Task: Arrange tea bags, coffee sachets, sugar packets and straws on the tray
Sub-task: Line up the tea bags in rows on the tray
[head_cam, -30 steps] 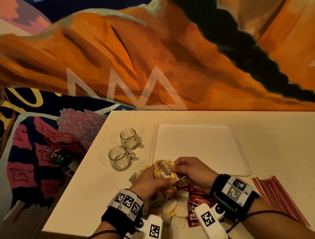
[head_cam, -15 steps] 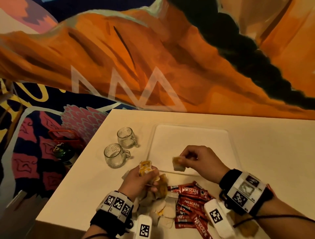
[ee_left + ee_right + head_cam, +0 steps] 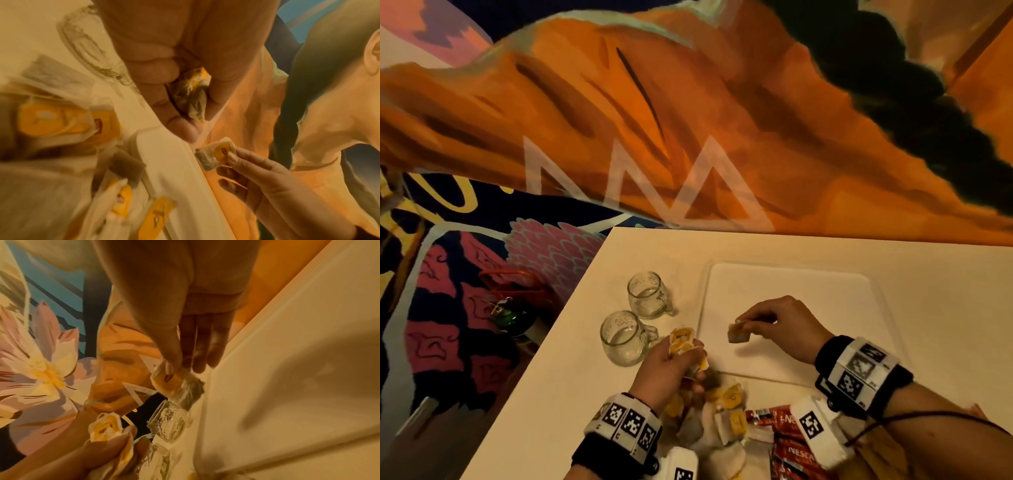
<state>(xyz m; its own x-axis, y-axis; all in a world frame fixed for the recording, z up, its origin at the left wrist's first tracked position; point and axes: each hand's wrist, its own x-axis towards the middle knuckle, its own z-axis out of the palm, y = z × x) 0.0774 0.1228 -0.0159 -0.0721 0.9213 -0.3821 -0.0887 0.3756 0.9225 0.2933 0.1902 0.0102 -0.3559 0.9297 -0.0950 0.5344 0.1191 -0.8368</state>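
Note:
My right hand (image 3: 748, 322) pinches one tea bag (image 3: 738, 333) with a yellow tag just above the near left part of the white tray (image 3: 825, 291); the right wrist view shows the same tea bag (image 3: 176, 386) between thumb and fingers beside the tray (image 3: 287, 369). My left hand (image 3: 681, 356) grips a bunch of tea bags (image 3: 681, 342) left of the tray's near corner; the bunch (image 3: 191, 95) shows crumpled in my fist. Loose tea bags (image 3: 729, 407) and red coffee sachets (image 3: 787, 442) lie by the front edge.
Two small glass mugs (image 3: 649, 294) (image 3: 623, 337) stand left of the tray, close to my left hand. The table (image 3: 945, 274) is cream, with its left edge near the mugs. A patterned wall rises behind it.
My right hand pulled one tea bag away from the bunch and carried it forward over the tray's near left part. My left hand stayed beside the tray with the bunch.

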